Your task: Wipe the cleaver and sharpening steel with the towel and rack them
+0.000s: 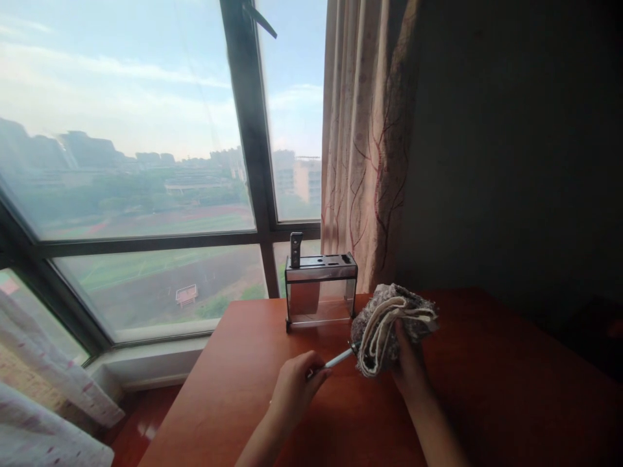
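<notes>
My left hand point(298, 384) is closed, pinching a slim pale rod-like utensil point(339, 358) between thumb and fingers. Its dark far end meets the cloth, and its exact kind is unclear. A bunched, folded cloth point(389, 327), fuzzy grey with cream folds, is gripped in my right hand point(407, 357), the thumb pressed on its front. Both hands are above the table. Just behind them stands a clear-sided knife block point(321, 262) with a slotted dark top. One dark handle point(295, 250) sticks up from its left end.
The reddish-brown wooden table point(233, 383) extends under my hands, its left edge beside the window sill point(150, 366). A large window with a dark frame point(265, 253) rises behind. A patterned curtain point(367, 143) hangs behind the block, and a dark wall point(511, 162) lies to the right.
</notes>
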Demonstrator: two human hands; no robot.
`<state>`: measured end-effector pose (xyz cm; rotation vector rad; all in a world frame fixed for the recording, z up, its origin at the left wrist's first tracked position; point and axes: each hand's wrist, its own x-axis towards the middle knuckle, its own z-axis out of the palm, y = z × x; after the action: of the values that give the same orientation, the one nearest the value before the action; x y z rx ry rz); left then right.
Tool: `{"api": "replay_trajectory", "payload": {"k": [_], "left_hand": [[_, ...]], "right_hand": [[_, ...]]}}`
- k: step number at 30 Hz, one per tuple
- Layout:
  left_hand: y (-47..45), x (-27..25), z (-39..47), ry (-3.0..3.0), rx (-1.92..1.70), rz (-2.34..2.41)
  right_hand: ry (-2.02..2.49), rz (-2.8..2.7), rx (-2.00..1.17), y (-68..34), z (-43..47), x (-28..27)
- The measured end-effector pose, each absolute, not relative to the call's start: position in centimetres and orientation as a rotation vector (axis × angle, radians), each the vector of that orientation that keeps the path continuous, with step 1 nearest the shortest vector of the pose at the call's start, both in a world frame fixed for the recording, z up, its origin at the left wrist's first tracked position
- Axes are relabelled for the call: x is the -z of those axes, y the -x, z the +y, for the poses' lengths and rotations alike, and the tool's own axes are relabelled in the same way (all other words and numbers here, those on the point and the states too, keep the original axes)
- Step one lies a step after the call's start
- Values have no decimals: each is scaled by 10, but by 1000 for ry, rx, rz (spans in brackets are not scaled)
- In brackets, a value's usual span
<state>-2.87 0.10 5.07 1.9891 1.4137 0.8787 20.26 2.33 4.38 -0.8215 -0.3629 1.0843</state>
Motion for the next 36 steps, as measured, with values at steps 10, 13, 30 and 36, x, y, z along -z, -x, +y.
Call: {"api": "replay_trajectory", "payload": {"k": [10, 13, 30, 36], "left_hand": [[23, -46, -5, -1734, -752, 1187], [19, -41, -5, -1489, -733, 1018], [9, -44, -11, -1777, -969, 1158], [8, -42, -9, -1485, -894, 998]], "right_hand": [[694, -315, -1264, -194, 21, -43], [696, -342, -1344, -187, 17, -39], [1120, -571, -890, -158, 9, -51], [1139, -622, -881, -166, 10, -48]]}}
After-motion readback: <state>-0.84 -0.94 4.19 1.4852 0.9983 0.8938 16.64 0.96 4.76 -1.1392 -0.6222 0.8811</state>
